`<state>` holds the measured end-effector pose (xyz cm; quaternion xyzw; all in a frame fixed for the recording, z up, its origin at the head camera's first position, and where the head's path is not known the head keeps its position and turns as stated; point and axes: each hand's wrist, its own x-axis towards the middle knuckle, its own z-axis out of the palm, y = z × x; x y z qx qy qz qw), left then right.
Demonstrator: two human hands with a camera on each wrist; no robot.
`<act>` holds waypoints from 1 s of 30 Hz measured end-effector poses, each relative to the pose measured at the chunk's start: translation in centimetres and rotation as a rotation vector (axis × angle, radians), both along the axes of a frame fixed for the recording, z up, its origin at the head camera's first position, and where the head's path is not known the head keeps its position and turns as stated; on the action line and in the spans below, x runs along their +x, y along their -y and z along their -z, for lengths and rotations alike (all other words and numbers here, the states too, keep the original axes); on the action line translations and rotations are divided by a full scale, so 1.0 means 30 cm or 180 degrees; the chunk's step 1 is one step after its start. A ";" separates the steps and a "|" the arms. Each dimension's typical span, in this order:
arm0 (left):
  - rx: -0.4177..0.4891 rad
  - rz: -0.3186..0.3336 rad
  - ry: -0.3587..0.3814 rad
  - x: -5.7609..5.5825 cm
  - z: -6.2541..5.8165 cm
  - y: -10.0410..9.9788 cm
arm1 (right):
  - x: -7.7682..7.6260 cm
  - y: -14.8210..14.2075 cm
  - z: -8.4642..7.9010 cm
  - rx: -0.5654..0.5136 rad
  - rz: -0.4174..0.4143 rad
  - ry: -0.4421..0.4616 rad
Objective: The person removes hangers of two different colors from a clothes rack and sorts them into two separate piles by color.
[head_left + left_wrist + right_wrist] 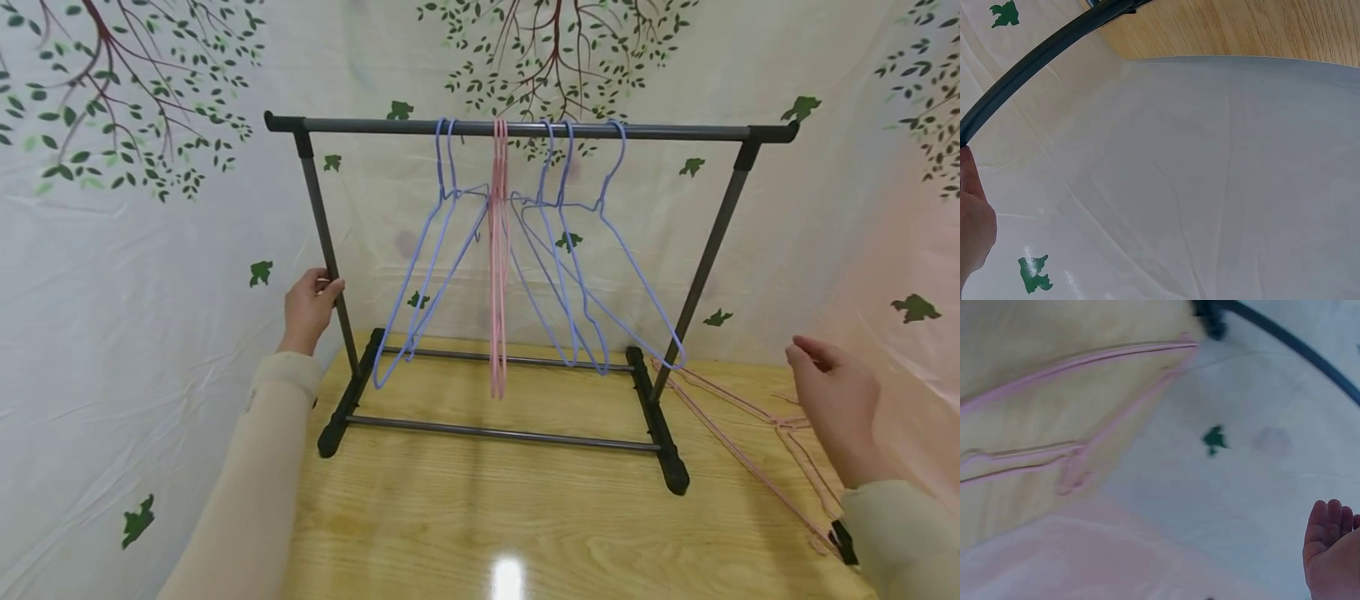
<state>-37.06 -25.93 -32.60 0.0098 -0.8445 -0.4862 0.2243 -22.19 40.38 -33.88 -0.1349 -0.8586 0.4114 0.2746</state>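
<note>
L hand (309, 310) grips rack post (320, 221); R hand (838, 408) midair, loosely curled.

Wood-grain surface (420, 517), yellowish, carried a dark rack (525, 129) standing on two black feet (657, 421), with pink hangers (783, 422) lying to the rack's right, ends reaching near its base.

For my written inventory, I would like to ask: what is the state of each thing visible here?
Rack: standing upright
Blue hangers: hung on the bar, in two groups
Middle pink hangers: hung, bunched together
Other pink hangers: lying on the table
Left grip: holding the rack's left post
Right grip: empty, loosely open
</note>
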 end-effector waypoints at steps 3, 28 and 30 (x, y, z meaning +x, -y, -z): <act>0.0006 0.0009 0.0032 0.000 -0.001 -0.003 | -0.002 0.058 -0.083 -0.0252 -0.0095 -0.0207; -0.0092 0.0029 0.0014 0.006 0.000 0.007 | 0.007 0.759 -0.509 -0.0119 -0.1312 -0.0740; -0.0075 0.0038 0.0008 0.004 0.002 0.005 | 0.002 0.806 -0.512 -0.0084 -0.1410 -0.0691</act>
